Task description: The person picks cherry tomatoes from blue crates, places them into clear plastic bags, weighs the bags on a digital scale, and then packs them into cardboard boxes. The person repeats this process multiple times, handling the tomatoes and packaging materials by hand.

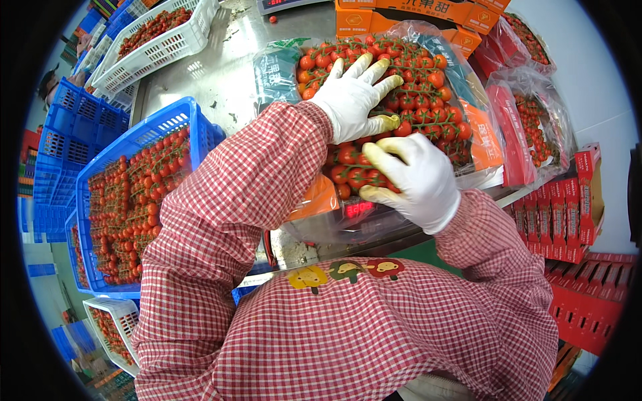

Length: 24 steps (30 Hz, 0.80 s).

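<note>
Cherry tomatoes on the vine (421,103) fill an open carton (481,133) lined with clear plastic film, its flaps printed teal and orange. My left hand (351,103), in a white glove with yellow-stained fingertips, lies palm down on the tomatoes with fingers spread. At the near edge, my right hand (424,180), gloved alike, curls its thumb and fingers around a truss of tomatoes (356,176). Part of that truss is hidden by the hand. Beneath the carton's near side, a scale's red digital display (358,209) glows through the plastic.
A blue crate (198,138) of vine tomatoes stands left, a white crate (150,57) beyond it. Folded orange cartons (353,21) and part of another scale (291,4) are at the back of the metal table (235,65). Wrapped tomato boxes (516,135) and red cartons (556,215) are right.
</note>
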Motion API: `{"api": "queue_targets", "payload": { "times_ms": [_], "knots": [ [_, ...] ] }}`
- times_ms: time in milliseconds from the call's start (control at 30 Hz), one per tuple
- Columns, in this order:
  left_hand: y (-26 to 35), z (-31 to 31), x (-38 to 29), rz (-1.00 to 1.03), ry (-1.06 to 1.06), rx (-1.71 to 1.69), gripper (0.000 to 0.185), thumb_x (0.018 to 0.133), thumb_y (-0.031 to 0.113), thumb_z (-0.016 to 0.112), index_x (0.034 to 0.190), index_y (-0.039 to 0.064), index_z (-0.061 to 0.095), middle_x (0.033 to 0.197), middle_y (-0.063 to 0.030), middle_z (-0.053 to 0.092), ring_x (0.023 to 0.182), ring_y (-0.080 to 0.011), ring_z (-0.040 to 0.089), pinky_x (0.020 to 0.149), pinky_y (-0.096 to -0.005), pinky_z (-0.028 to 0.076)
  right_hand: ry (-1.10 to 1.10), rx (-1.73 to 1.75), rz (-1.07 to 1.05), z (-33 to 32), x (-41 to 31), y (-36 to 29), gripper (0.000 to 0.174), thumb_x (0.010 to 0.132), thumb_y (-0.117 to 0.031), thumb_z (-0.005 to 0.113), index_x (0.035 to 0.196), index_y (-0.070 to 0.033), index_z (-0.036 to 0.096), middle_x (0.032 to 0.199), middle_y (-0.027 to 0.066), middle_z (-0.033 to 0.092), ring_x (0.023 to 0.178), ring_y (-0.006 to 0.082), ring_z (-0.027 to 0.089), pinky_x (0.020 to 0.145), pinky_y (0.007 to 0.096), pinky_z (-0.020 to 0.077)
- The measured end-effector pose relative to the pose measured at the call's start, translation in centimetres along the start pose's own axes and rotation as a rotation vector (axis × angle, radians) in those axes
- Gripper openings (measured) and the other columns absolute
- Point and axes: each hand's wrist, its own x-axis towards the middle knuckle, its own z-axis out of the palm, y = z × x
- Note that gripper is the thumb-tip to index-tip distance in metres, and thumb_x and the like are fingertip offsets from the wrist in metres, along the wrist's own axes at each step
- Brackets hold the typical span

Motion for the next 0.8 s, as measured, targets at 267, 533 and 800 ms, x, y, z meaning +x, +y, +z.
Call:
{"api": "queue_targets", "payload": {
  "times_ms": [267, 533, 800],
  "knots": [
    [-1.1, -2.9, -3.3, -0.014, 0.424, -1.749, 0.046, 0.100, 0.028, 0.058, 0.136, 0.001, 0.051, 0.127, -0.0094, 0.060, 0.116, -0.0192, 0.059, 0.101, -0.0305, 0.048, 0.019, 0.030, -0.224, 3.6, 1.0, 1.8, 0.054, 0.071, -0.034, 0.077, 0.115, -0.005, 0.066, 0.105, 0.0072, 0.062, 0.095, 0.0270, 0.059, 0.081, 0.0405, 0.0486],
    [4.6, -4.0, -27.7, -0.166, 0.377, -0.728, 0.045, 0.088, 0.012, 0.061, 0.131, 0.001, 0.054, 0.135, -0.0224, 0.050, 0.121, -0.0389, 0.052, 0.103, -0.0451, 0.043, -0.136, -0.298, 0.108, 4.0, 1.3, 1.6, 0.090, 0.087, -0.076, 0.039, 0.154, -0.015, 0.035, 0.159, 0.0150, 0.027, 0.147, 0.0384, 0.023, 0.116, 0.0585, 0.0144],
    [-6.6, -9.7, -48.6, -1.268, 0.169, -0.177, 0.022, 0.081, 0.006, 0.066, 0.103, 0.005, 0.070, 0.097, -0.0121, 0.070, 0.091, -0.0251, 0.069, 0.083, -0.0352, 0.055, -0.298, -0.556, 0.081, 4.6, 2.5, 0.9, 0.086, 0.091, -0.074, 0.032, 0.158, -0.020, 0.023, 0.164, 0.0071, 0.020, 0.152, 0.0337, 0.012, 0.117, 0.0618, 0.0034]
  ]
}}
